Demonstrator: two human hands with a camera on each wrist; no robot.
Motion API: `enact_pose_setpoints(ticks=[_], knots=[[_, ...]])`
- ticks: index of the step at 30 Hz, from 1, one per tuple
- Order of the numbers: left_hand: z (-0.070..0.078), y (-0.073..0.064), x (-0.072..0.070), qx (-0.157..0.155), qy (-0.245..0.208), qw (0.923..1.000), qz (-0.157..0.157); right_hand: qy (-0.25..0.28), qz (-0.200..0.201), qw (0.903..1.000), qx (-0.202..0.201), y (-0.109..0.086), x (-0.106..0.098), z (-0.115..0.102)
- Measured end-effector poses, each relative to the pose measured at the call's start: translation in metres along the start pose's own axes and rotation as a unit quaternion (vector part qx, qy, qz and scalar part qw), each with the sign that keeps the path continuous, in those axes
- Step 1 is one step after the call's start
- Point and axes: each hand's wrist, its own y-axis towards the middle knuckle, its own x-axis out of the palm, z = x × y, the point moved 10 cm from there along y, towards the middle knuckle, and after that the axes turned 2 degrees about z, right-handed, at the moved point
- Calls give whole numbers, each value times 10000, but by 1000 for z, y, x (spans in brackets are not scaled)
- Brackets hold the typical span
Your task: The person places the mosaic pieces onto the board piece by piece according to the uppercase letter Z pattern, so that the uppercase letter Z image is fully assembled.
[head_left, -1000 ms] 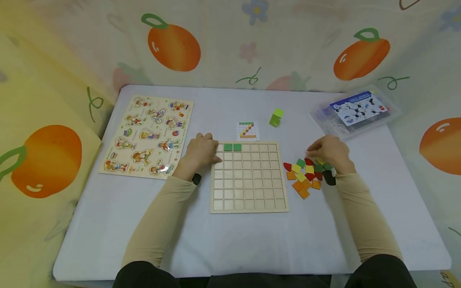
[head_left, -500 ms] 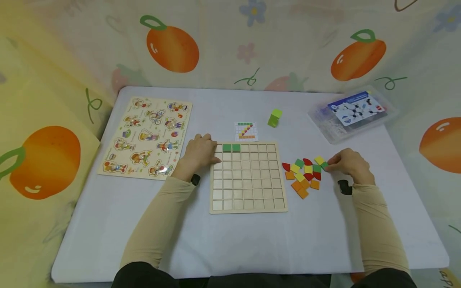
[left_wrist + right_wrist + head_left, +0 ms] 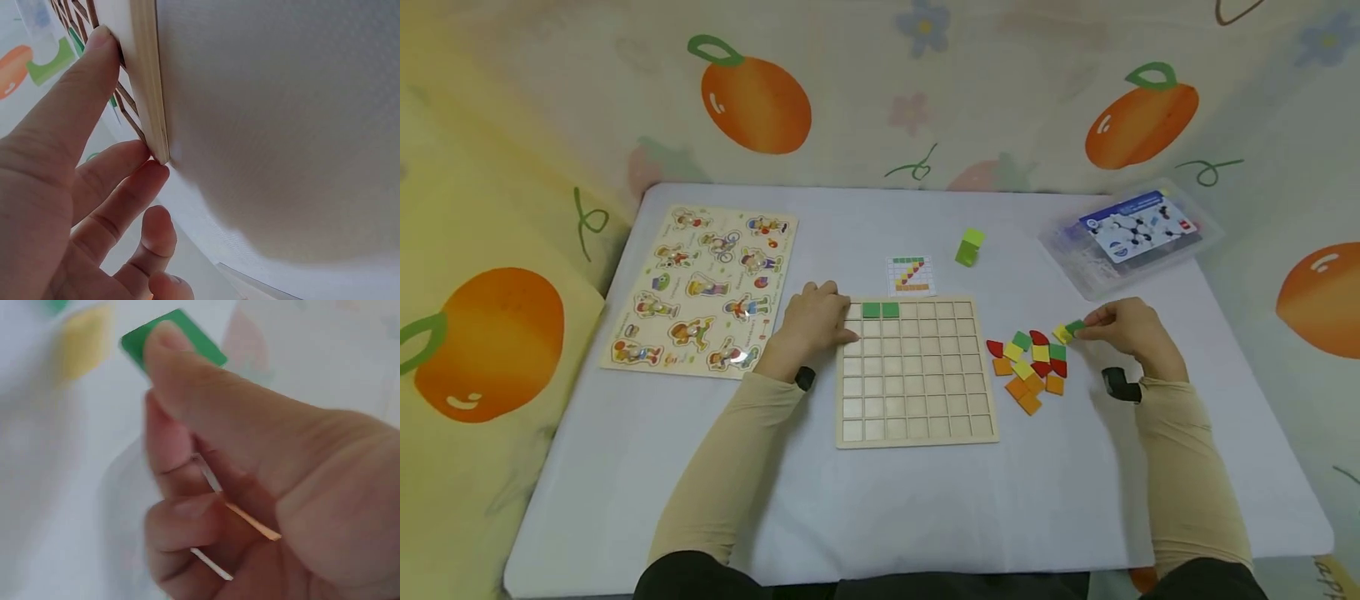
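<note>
A light wooden grid board (image 3: 917,367) lies in front of the person, with two green square tiles (image 3: 881,310) set in its top row. At its far left corner the left hand (image 3: 811,323) holds the board; in the left wrist view the thumb (image 3: 99,47) presses on the frame and two fingertips touch the corner. To the right, a green square tile (image 3: 201,349) is pinched between thumb and fingers of the right hand (image 3: 1133,332), beside a heap of red, yellow, green and orange tiles (image 3: 1040,353). A yellow tile (image 3: 1062,333) sits just left of the pinched one.
A small pattern card (image 3: 912,275) lies behind the board. Light green blocks (image 3: 970,247) stand farther back. At the back right is a clear plastic box (image 3: 1131,237) with a blue label. A puzzle board with figures (image 3: 700,287) lies at the left.
My right hand has drawn back rightward from the tile heap, then raised a green tile slightly off its edge. The left hand stays at the board's corner.
</note>
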Motion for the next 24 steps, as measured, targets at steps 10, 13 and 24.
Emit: enact_pose_setpoints(ticks=[10,13,24], knots=[[0,1,2,-127,86,9998,-143,-412,-8,9925,-1154,45,45,-143],[0,3,3,-141,146,9997,-157,-401,-264,9884,-1441,56,72,-177],[2,-1,5,-202,428,9987,-207,-659,-379,9766,-2012,60,113,-226]])
